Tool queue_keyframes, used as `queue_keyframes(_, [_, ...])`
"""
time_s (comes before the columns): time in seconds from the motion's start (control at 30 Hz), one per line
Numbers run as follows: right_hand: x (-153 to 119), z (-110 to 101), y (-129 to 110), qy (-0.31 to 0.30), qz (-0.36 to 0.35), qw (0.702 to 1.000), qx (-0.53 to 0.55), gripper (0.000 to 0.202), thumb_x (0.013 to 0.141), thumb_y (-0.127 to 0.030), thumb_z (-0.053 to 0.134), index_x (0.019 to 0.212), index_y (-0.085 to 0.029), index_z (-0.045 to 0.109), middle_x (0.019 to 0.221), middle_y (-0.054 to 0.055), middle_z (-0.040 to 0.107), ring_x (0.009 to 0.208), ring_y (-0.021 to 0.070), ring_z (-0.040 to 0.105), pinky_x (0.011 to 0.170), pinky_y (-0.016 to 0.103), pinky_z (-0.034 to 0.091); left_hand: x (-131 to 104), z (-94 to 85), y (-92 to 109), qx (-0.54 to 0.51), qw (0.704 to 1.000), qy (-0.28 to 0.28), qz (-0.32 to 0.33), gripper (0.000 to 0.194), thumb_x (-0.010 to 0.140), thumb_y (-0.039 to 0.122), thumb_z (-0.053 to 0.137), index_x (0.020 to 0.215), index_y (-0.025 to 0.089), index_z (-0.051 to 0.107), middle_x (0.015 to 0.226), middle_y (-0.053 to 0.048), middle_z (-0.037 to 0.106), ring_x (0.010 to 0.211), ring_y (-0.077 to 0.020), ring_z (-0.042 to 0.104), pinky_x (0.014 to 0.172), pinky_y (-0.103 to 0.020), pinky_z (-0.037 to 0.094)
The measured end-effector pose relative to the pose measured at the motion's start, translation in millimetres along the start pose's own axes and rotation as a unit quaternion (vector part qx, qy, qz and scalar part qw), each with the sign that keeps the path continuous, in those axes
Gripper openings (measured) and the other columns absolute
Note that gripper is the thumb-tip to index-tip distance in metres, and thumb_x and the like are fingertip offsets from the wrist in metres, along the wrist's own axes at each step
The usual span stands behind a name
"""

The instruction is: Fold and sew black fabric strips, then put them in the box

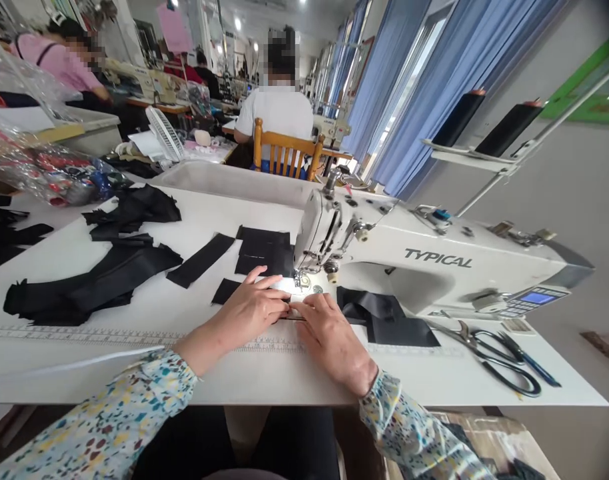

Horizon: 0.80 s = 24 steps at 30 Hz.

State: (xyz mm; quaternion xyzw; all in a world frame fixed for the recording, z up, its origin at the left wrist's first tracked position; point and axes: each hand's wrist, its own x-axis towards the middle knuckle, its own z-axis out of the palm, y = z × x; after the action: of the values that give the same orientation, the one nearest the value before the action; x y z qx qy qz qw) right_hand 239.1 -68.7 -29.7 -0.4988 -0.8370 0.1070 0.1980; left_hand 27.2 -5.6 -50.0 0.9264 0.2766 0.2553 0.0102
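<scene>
Hands angled inward, palms down: left hand (254, 301) with fingers spread, right hand (332, 333) with fingers bent, before the sewing machine (409, 233). Black cloth (225, 291) lay on the table (224, 387), partly behind the left hand; whether either gripped it, I couldn't tell.

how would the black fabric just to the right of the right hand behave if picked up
The black fabric would probably be floppy, since its rear part lies in soft folds. It is likely light for its size, as its front part looks thin and flat. The faint sheen hints that it may slip a little.
</scene>
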Motion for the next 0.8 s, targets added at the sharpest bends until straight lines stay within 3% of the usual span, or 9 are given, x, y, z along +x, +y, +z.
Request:
queue_keyframes(0.13, [7.4,-1.9,13.1,0.01,-0.012,1.0,-0.025,0.03,0.101,-0.017,0.049,0.126,-0.02,0.065,0.111,0.011,0.058,0.104,0.0256,0.052,0.092,0.045,0.052,7.9,10.2,4.4,-0.023,0.998,0.008,-0.058,0.025,0.1,0.013,0.059,0.088,0.024,0.078,0.116,0.002,0.077,0.129,-0.0309,0.06,0.116,-0.065,0.033])
queue_keyframes(0.27, [10.0,0.4,20.6,0.018,-0.028,0.999,-0.028,0.029,0.101,-0.016,0.048,0.124,-0.021,0.066,0.111,0.01,0.059,0.104,0.0254,0.053,0.092,0.045,0.051,8.9,10.8,8.5,-0.02,0.997,0.019,-0.068,0.028,0.101,0.015,0.057,0.084,0.025,0.077,0.116,0.002,0.076,0.123,-0.0279,0.061,0.114,-0.062,0.036])
queue_keyframes(0.53, [13.4,-0.8,23.8,0.017,-0.036,0.997,-0.071,0.029,0.102,-0.016,0.045,0.121,-0.021,0.067,0.107,0.01,0.061,0.098,0.024,0.053,0.087,0.042,0.049,16.4,3.3,-2.3,-0.025,1.0,0.011,-0.011,0.029,0.1,0.016,0.059,0.076,0.023,0.075,0.117,-0.001,0.072,0.124,-0.0254,0.055,0.111,-0.052,0.041])
queue_keyframes(0.67, [13.3,-2.3,23.3,0.014,-0.023,0.997,-0.078,0.034,0.103,-0.017,0.044,0.129,-0.023,0.065,0.107,0.01,0.062,0.093,0.0241,0.053,0.086,0.043,0.05,17.8,4.9,-9.2,-0.036,0.999,0.004,0.022,0.026,0.101,0.015,0.057,0.082,0.022,0.073,0.111,0.0,0.074,0.118,-0.0216,0.059,0.116,-0.053,0.036])
queue_keyframes(0.8, [13.7,-2.5,20.8,0.014,0.002,0.998,-0.056,0.037,0.102,-0.017,0.046,0.134,-0.023,0.063,0.119,0.014,0.06,0.101,0.0267,0.054,0.093,0.048,0.049,17.3,6.1,-11.3,-0.057,0.998,0.009,0.016,0.027,0.102,0.013,0.055,0.083,0.021,0.072,0.112,0.0,0.073,0.115,-0.0202,0.062,0.115,-0.053,0.035])
